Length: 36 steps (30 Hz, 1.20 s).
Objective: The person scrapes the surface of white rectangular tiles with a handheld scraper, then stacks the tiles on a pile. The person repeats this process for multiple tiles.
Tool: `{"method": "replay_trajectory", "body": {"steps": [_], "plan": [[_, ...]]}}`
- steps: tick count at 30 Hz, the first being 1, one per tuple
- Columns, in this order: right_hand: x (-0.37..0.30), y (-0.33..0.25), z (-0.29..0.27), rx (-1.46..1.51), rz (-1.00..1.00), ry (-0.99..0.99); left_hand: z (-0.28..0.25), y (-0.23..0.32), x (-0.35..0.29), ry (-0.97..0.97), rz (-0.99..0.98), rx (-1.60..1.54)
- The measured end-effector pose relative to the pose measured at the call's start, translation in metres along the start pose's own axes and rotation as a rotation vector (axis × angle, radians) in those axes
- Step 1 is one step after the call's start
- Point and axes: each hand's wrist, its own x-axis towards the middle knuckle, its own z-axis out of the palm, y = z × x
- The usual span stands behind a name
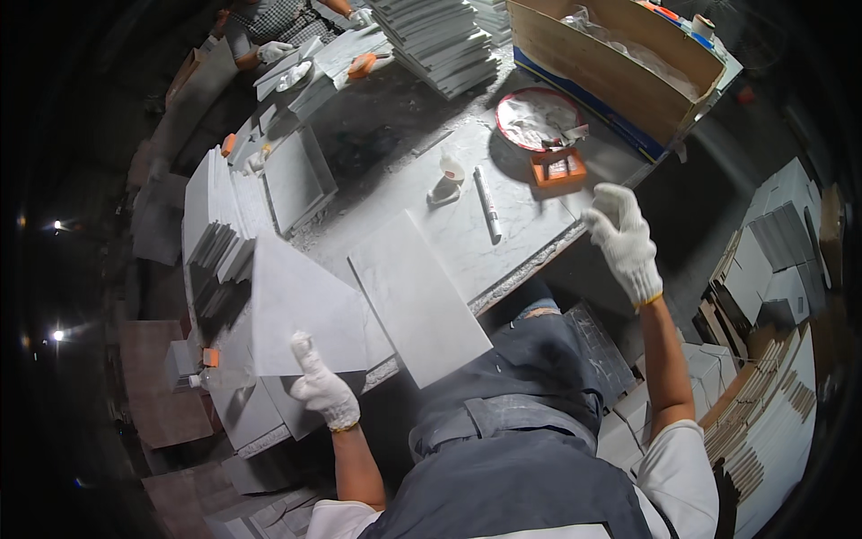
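Observation:
My left hand (325, 388), in a white knit glove, pinches the lower edge of a thin white sheet (301, 314). The sheet stands tilted over the left part of the marble-look worktable (530, 211). Beside it, a pale rectangular tile (420, 301) lies flat with its near corner past the table's front edge. My right hand (624, 242), gloved too, is raised off the table's right front edge, its fingers loosely curved and apart, nothing in them. Nearest it is an orange box (558, 172). A white marker pen (487, 205) and a small bottle (451, 169) rest mid-table.
A red-rimmed basin (539, 119) of white material sits behind the orange box. A long cardboard box (620, 67) stands at the far right. Tile stacks rise at the left (220, 211) and back (431, 45). A co-worker's gloved hand (274, 51) is at the far left. Packed cartons (777, 242) fill the right.

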Motion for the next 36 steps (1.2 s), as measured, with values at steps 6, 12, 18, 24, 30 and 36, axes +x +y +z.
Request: {"method": "replay_trajectory", "body": {"steps": [6,12,18,24,30,36], "plan": [[0.064,0.003,-0.004,-0.408,-0.101,0.114,-0.019,-0.050,0.046,-0.057,0.361,0.507],[0.108,-0.012,0.012,-0.780,-0.037,0.202,-0.029,-0.065,0.052,-0.014,0.476,0.558],[0.118,-0.018,0.030,-0.999,-0.198,0.121,-0.024,-0.070,0.047,0.070,0.370,1.153],[0.132,-0.006,0.049,-1.094,-0.382,-0.073,-0.023,-0.033,0.022,-0.034,0.022,0.284],[0.127,-0.025,0.033,-0.975,-0.334,0.047,-0.028,0.001,0.019,-0.100,0.017,-0.065],[0.049,-0.107,0.090,0.299,-0.054,-0.225,-0.022,-0.001,0.018,-0.109,0.093,-0.311]]}}
